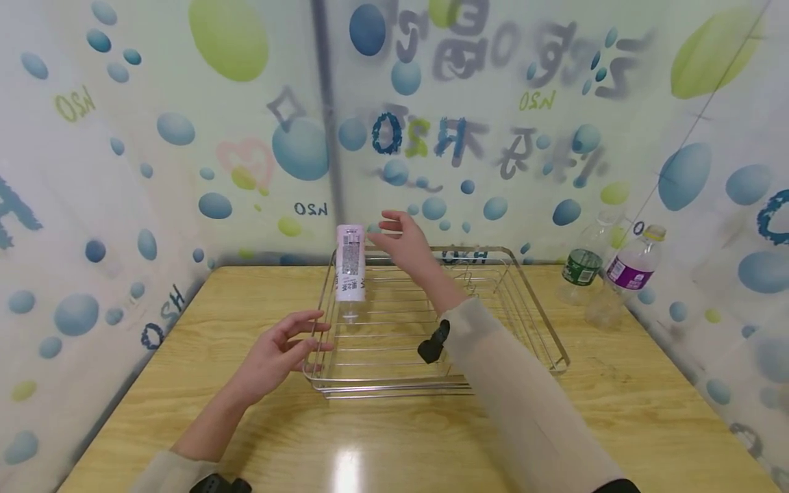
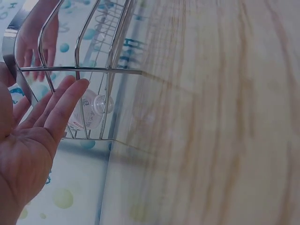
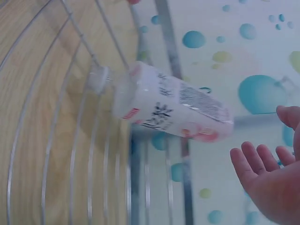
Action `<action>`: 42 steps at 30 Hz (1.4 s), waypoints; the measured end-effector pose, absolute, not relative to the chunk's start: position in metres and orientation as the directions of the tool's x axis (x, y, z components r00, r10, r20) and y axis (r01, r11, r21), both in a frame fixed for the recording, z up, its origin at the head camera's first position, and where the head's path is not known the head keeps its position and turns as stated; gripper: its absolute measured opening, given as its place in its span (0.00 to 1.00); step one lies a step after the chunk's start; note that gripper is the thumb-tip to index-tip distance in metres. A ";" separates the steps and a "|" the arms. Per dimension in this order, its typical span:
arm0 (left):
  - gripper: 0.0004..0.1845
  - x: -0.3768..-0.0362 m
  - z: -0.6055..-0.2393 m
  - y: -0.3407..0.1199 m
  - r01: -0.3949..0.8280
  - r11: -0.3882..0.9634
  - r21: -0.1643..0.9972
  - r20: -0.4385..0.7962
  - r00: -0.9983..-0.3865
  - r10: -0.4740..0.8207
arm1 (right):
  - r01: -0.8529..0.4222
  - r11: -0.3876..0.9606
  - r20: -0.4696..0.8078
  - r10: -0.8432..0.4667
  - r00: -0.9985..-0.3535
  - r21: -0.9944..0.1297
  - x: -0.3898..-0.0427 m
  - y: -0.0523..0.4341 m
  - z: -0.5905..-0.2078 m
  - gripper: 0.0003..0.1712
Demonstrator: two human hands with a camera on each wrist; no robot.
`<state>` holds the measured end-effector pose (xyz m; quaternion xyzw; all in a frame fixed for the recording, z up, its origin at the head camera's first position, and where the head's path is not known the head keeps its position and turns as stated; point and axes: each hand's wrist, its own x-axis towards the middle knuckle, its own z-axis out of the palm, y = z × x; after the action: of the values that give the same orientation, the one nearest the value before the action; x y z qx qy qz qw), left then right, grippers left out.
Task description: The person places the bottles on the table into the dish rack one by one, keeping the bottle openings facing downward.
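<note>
The wire basket's [image 1: 539, 307] left end comes up to the left hand's [image 1: 271, 359] fingertips, and the rest of its length runs off to that hand's right. Wooden tabletop [image 1: 394, 438] stretches on the near side of both hands and out past the left one to its side edge. A printed backdrop [image 1: 456, 185] rises close behind the right hand [image 1: 407, 246], limiting room beyond it; air separates that hand's fingertips from the pink-labelled bottle [image 1: 350, 263].

The right hand's grip is fairly wide, thumb apart from slightly bent fingers, holding nothing. The left hand is spread loosely, its fingers right at the end wires; whether they touch cannot be told. The pink-labelled bottle stands neck down inside the basket, just left of the right hand and beyond the left.

Counted: one basket, three bottles. Two, a green-labelled bottle [image 1: 582, 267] and a purple-labelled bottle [image 1: 629, 274], stand outside, well to the right hand's right.
</note>
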<state>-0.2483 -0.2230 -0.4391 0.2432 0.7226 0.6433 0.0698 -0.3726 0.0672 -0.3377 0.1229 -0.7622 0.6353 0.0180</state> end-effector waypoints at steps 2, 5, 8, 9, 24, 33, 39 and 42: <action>0.27 -0.248 -0.439 -0.223 0.259 0.053 0.965 0.209 -0.872 0.443 | -0.231 0.146 0.206 -0.170 -0.964 -0.962 -0.366 0.077 -0.327 0.37; 0.26 -0.249 -0.439 -0.223 0.252 0.055 0.966 0.204 -0.875 0.439 | -0.267 0.142 0.239 -0.189 -0.952 -0.953 -0.356 0.094 -0.313 0.36; 0.26 -0.248 -0.439 -0.223 0.253 0.061 0.966 0.203 -0.877 0.435 | -0.311 0.162 0.276 -0.207 -0.939 -0.936 -0.345 0.111 -0.301 0.35; 0.26 -0.248 -0.439 -0.223 0.255 0.062 0.965 0.203 -0.877 0.435 | -0.325 0.166 0.288 -0.211 -0.934 -0.931 -0.341 0.117 -0.298 0.34; 0.30 -0.246 -0.438 -0.222 0.248 0.089 0.965 0.189 -0.888 0.420 | -0.315 0.377 0.277 -0.154 -0.948 -0.871 -0.275 0.218 -0.300 0.33; 0.30 -0.247 -0.437 -0.221 0.231 0.085 0.969 0.176 -0.890 0.421 | -0.290 0.495 0.283 -0.092 -0.955 -0.819 -0.244 0.279 -0.321 0.32; 0.31 -0.247 -0.436 -0.222 0.225 0.088 0.970 0.169 -0.893 0.417 | -0.271 0.545 0.285 -0.061 -0.956 -0.793 -0.232 0.319 -0.342 0.30; 0.31 -0.247 -0.436 -0.221 0.225 0.090 0.970 0.169 -0.894 0.416 | -0.244 0.565 0.275 -0.032 -0.961 -0.788 -0.227 0.341 -0.353 0.32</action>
<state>-0.2467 -0.2207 -0.4362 0.2181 0.7346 0.6381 0.0746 -0.2271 0.3413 -0.3533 0.0786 -0.8772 0.4594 0.1154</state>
